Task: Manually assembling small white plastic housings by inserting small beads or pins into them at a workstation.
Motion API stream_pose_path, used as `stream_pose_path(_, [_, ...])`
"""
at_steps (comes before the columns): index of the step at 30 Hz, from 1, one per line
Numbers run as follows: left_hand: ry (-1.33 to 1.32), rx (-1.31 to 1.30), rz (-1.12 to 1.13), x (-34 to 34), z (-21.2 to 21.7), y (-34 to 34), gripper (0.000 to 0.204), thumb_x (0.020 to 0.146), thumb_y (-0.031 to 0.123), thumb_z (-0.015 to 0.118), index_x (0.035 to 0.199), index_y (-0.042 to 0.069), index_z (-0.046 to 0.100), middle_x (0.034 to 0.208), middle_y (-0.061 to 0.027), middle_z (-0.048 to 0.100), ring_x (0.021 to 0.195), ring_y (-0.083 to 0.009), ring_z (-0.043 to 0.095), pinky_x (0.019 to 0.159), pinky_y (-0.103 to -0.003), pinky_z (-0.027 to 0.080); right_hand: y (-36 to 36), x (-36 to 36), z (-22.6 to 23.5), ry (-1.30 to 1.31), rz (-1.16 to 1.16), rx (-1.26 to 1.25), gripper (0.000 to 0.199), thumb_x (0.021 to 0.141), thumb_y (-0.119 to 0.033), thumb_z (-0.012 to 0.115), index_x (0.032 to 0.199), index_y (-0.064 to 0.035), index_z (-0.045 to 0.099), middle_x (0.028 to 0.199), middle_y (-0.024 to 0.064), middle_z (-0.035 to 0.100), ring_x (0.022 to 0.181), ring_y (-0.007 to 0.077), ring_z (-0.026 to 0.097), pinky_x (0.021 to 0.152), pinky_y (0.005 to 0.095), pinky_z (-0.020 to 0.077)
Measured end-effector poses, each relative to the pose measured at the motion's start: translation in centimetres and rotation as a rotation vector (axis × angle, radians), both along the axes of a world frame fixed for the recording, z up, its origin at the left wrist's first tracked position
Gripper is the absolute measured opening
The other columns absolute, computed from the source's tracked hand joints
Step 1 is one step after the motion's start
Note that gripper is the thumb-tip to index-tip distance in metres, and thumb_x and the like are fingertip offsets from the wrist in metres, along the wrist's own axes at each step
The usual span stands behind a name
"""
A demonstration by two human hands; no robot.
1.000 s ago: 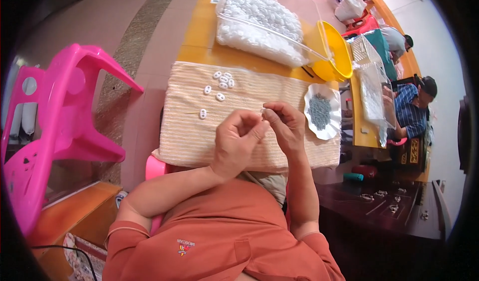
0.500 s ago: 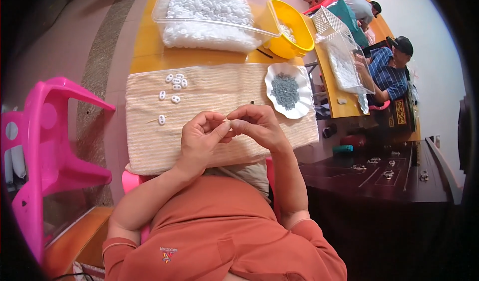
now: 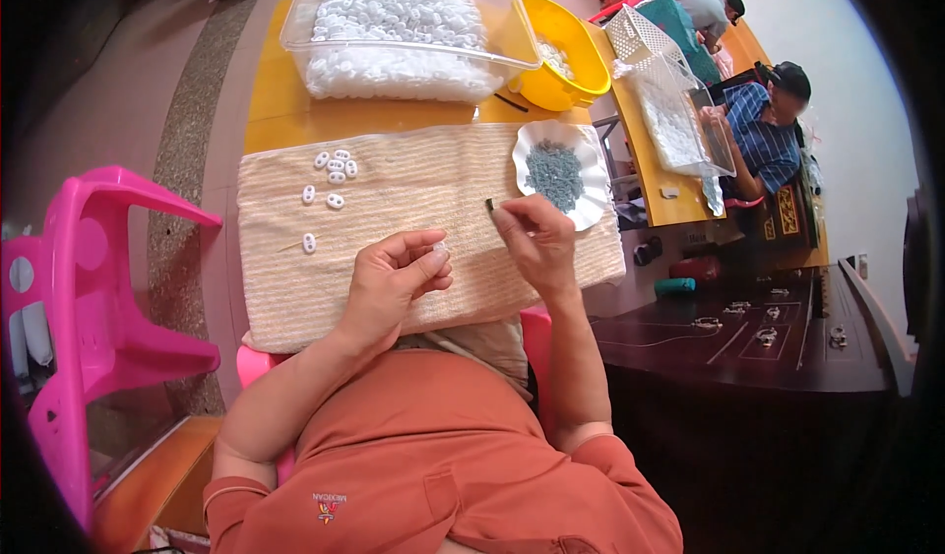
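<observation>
My left hand (image 3: 399, 271) is closed in a pinch on a small white piece (image 3: 439, 247), largely hidden by the fingers. To its right, my right hand (image 3: 541, 244) has thumb and forefinger together at a small dark thin object (image 3: 489, 204), whose kind I cannot make out. Both hands are above a striped beige cloth (image 3: 423, 175). Several white oval pieces with two holes (image 3: 336, 165) lie on the cloth's left side, and a single white piece (image 3: 309, 243) sits nearer me beside a thin pale strand. A scalloped white dish (image 3: 597, 175) of small grey-blue bits (image 3: 554, 173) stands beyond my right hand.
Behind the cloth stand a clear plastic bin (image 3: 512, 62) full of white pieces and a yellow basin (image 3: 591, 87). A pink plastic chair (image 3: 118, 288) is at left. Two people work at a table (image 3: 640, 175) on the right, above a dark panel (image 3: 709, 347).
My hands have come apart. The right one has moved right to the small dark object, while the left keeps the white piece in nearly the same place. The view has shifted slightly.
</observation>
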State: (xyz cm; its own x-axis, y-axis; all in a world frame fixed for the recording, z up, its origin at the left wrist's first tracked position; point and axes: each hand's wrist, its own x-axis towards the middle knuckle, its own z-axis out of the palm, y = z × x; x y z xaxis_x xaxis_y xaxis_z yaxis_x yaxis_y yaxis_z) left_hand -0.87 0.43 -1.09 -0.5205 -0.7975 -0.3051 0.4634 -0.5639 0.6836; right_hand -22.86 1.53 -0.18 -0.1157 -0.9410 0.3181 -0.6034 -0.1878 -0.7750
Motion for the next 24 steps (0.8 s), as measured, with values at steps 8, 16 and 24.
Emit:
stream_pose_path(8, [0.022, 0.049, 0.029, -0.1, -0.3, 0.1, 0.023, 0.088, 0.005, 0.064, 0.108, -0.004, 0.060, 0.088, -0.0087, 0.065, 0.078, -0.0127, 0.064, 0.075, -0.026, 0.056, -0.7, -3.3, 1.2, 0.684, -0.206, -0.119, 0.022, 0.076, -0.012, 0.074, 0.095, -0.0011, 0.067, 0.098, 0.0123, 0.062, 0.094, 0.0287, 0.059, 0.079, 0.0372, 0.0485])
stream_pose_path(16, [-0.002, 0.041, 0.037, -0.2, -0.1, 0.1, 0.020, 0.088, 0.004, 0.064, 0.106, -0.004, 0.061, 0.088, -0.0082, 0.065, 0.078, -0.0126, 0.064, 0.074, -0.025, 0.056, -1.5, -3.5, 0.2, 0.794, -0.177, -0.126, 0.026, 0.075, -0.016, 0.073, 0.097, -0.0019, 0.067, 0.114, 0.0149, 0.056, 0.113, 0.0366, 0.048, 0.091, 0.0438, 0.0440])
stream_pose_path(24, [-0.024, 0.047, 0.038, -0.3, -0.2, 0.0, 0.018, 0.087, 0.003, 0.064, 0.105, 0.000, 0.062, 0.088, -0.0067, 0.065, 0.079, -0.0126, 0.064, 0.073, -0.026, 0.057, -1.8, -3.3, -1.0, 0.782, -0.199, -0.194, 0.021, 0.075, -0.012, 0.072, 0.094, -0.0038, 0.067, 0.107, 0.0134, 0.058, 0.108, 0.0356, 0.051, 0.087, 0.0424, 0.0455])
